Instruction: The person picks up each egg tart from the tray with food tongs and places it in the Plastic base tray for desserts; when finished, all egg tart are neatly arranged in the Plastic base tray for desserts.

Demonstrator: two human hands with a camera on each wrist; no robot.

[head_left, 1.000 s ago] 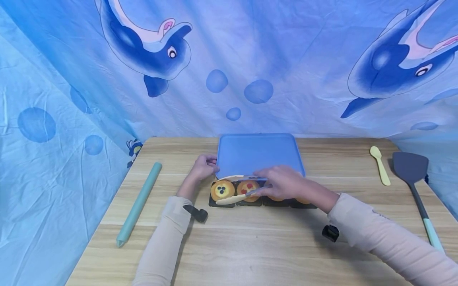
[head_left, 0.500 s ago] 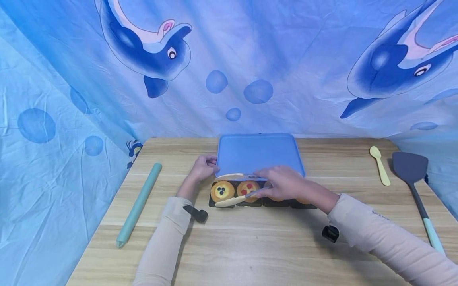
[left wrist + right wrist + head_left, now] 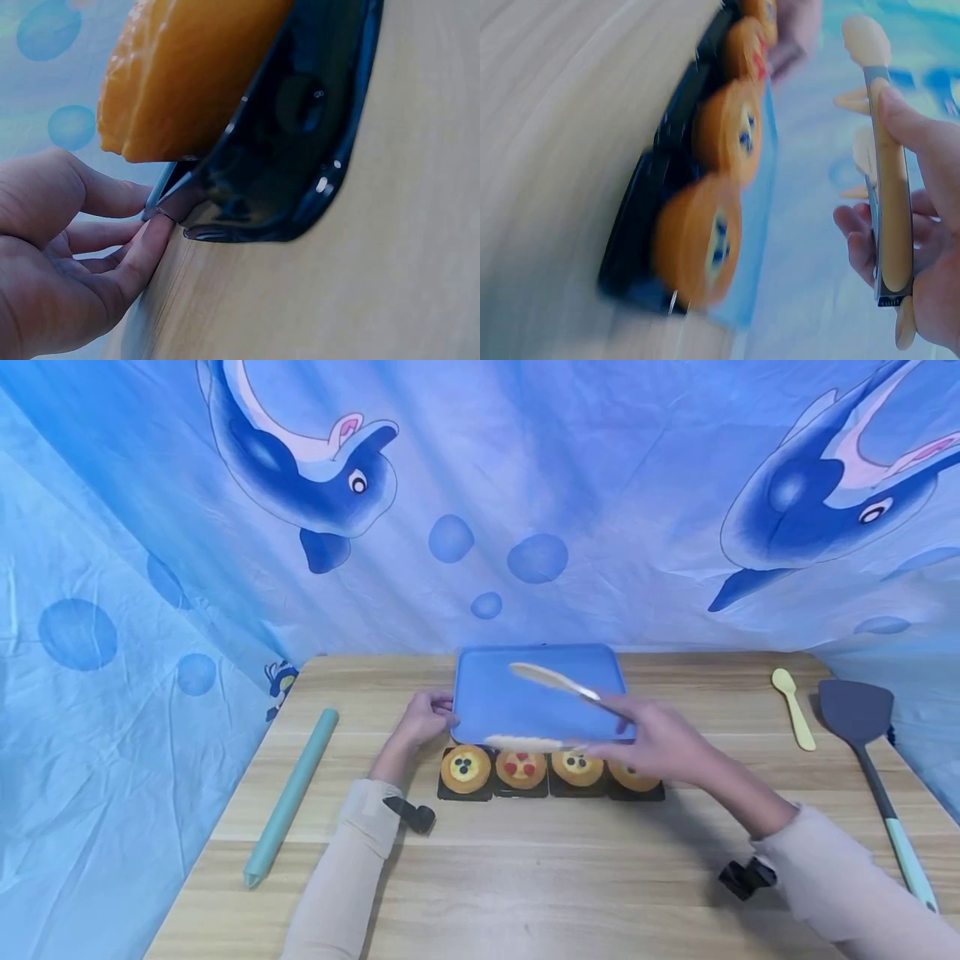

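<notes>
My left hand [image 3: 425,718] pinches the left edge of a blue tray [image 3: 487,693] between thumb and fingers, close to a tart's black holder [image 3: 292,172]. My right hand [image 3: 667,739] grips a pair of food tongs [image 3: 892,187] with cream-coloured tips, spread apart above the tray's front part, nothing between them. Several tarts stand in a row before the tray, each in a black square holder. The leftmost tart [image 3: 465,769] has dark berries; beside it is a tart with red pieces [image 3: 521,770]. My right hand partly covers the rightmost tart [image 3: 633,778].
On the wooden table [image 3: 525,885], a green rolling-pin-like stick [image 3: 292,797] lies at the left. A yellow spoon [image 3: 793,710] and a dark-headed turner [image 3: 857,710] with a mint handle lie at the right. A blue dolphin-print cloth [image 3: 637,485] hangs behind.
My right hand has lifted the tongs off the row of tarts and moved right and back over the tray. The tarts stay in place, now more exposed. My left hand has not visibly moved.
</notes>
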